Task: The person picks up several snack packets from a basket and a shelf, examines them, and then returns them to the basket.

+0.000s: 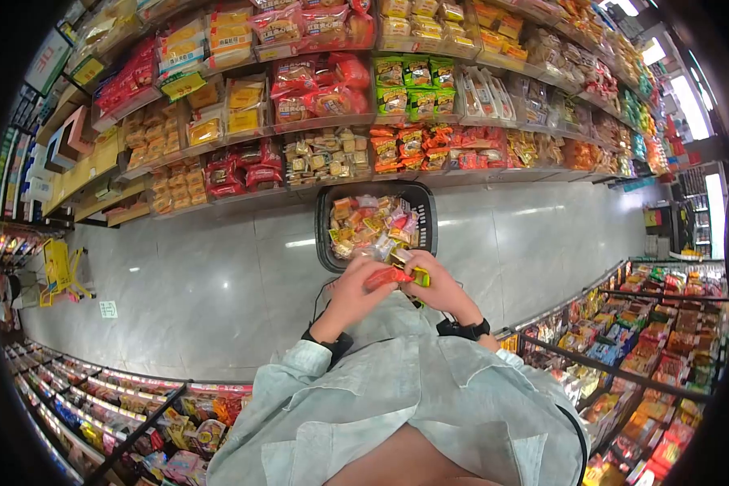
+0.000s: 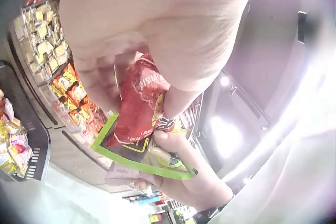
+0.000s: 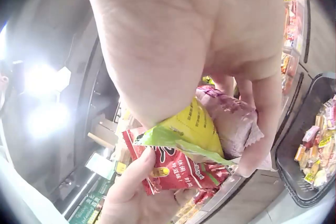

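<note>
My left hand (image 1: pixel 350 293) grips a small red snack packet (image 2: pixel 139 100) with white lettering, thumb on one side and fingers on the other. My right hand (image 1: pixel 441 288) holds a yellow snack packet (image 3: pixel 193 124) with a bright green edge. A pale pink-purple packet (image 3: pixel 231 121) is also in that hand, beside the yellow one. In the right wrist view, the red packet lies against the green edge, and both hands are close together. Below and ahead stands a black shopping basket (image 1: pixel 322 231) on the floor, filled with small wrapped snacks (image 1: pixel 364 223).
Tiered shelves of bagged snacks (image 1: pixel 316 97) rise just beyond the basket. Grey tiled floor (image 1: pixel 219 300) runs to both sides. Candy racks (image 1: pixel 624 340) stand behind at the right and left. A yellow cart (image 1: pixel 58 271) is at the far left.
</note>
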A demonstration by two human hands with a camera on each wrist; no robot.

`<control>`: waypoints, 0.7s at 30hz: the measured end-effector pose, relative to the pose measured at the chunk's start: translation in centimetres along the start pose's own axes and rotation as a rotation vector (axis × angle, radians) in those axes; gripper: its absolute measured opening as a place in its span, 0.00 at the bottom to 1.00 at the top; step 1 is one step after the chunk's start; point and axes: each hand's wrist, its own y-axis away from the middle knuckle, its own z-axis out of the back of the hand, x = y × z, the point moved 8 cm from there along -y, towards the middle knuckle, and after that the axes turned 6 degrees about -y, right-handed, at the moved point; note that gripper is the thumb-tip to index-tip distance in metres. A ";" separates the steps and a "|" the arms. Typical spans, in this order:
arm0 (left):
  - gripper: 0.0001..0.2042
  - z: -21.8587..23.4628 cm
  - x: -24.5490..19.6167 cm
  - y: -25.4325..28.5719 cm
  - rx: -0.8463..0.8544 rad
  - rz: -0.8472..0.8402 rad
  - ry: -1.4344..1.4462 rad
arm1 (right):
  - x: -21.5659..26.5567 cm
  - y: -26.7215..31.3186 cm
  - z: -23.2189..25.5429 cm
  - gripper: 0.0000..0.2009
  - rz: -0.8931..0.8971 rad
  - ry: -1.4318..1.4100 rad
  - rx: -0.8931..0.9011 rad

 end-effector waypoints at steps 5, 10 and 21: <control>0.16 0.0 0.2 3.2 0.162 0.024 -0.013 | -0.9 5.8 -2.7 0.16 -0.212 -0.092 -0.152; 0.15 -3.2 3.2 5.5 0.298 0.226 0.366 | -2.2 11.4 -3.6 0.13 -0.302 -0.201 -0.300; 0.10 -9.4 1.0 7.4 0.366 0.286 0.561 | -3.9 20.3 -3.1 0.10 -0.395 -0.364 -0.514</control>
